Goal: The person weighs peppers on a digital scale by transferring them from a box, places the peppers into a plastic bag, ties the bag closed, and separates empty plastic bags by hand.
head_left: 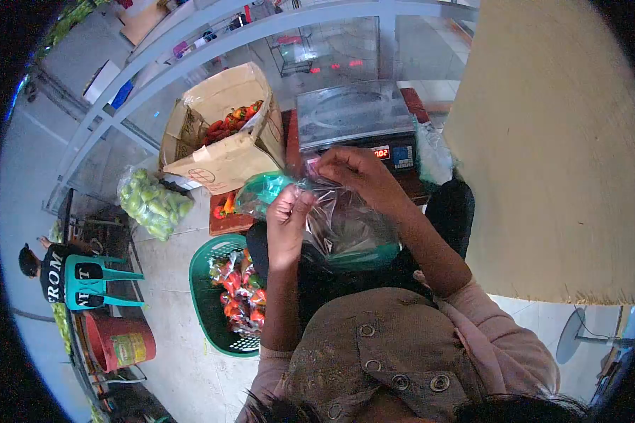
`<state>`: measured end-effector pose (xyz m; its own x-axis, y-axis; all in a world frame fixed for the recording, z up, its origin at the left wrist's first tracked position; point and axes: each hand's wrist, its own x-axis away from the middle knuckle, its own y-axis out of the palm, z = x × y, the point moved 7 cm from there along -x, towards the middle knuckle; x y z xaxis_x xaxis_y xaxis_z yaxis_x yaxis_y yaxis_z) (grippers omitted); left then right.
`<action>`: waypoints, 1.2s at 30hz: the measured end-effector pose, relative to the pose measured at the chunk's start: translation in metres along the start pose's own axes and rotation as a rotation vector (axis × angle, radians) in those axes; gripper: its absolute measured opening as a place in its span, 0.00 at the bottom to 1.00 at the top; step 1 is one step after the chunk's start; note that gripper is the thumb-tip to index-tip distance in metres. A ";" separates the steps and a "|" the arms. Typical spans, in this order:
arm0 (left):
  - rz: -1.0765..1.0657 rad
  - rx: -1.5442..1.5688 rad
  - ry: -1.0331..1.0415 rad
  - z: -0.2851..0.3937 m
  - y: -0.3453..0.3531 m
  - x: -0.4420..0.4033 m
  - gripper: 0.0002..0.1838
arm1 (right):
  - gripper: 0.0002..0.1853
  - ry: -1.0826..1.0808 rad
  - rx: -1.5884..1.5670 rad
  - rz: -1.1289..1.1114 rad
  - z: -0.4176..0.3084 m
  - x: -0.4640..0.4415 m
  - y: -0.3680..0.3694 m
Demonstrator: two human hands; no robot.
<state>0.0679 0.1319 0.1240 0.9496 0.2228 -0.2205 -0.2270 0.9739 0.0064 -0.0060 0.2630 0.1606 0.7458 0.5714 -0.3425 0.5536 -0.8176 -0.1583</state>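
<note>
A clear plastic bag (339, 218) lies over my lap, its upper part gathered up between my hands. My left hand (287, 211) is closed around the bag's edge, fingers curled in. Higher and to the right, my right hand (356, 175) bends over the bag with thumb and fingers together, pinching the plastic. Behind it stands a digital weighing scale (353, 113) with a flat metal pan and a lit red display. Green plastic (264, 189) bunches just left of my left hand. I cannot make out anything inside the clear bag.
A cardboard box (222, 166) holds red peppers. Beside it is a bag of green peppers (152, 203). A green basket (208, 331) of bagged peppers stands on the floor at left. Farther left, a person (53, 271) sits on a teal chair near a red bucket (120, 340). A tan board (543, 155) rises at right.
</note>
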 end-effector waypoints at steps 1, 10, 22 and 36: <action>0.021 0.037 -0.051 -0.005 -0.003 0.001 0.11 | 0.11 -0.027 0.002 -0.013 0.000 0.000 0.002; 0.056 -0.066 0.065 0.009 0.008 0.001 0.15 | 0.12 0.037 -0.018 0.009 0.011 0.001 -0.002; -0.009 0.064 -0.050 -0.002 0.007 0.001 0.06 | 0.10 0.054 -0.021 0.039 0.006 -0.001 0.000; 0.053 0.041 -0.048 -0.004 0.006 0.000 0.09 | 0.12 0.098 -0.250 0.112 0.009 -0.006 -0.013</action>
<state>0.0660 0.1380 0.1200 0.9461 0.2746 -0.1716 -0.2688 0.9615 0.0566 -0.0211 0.2691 0.1563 0.8330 0.4927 -0.2518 0.5309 -0.8399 0.1129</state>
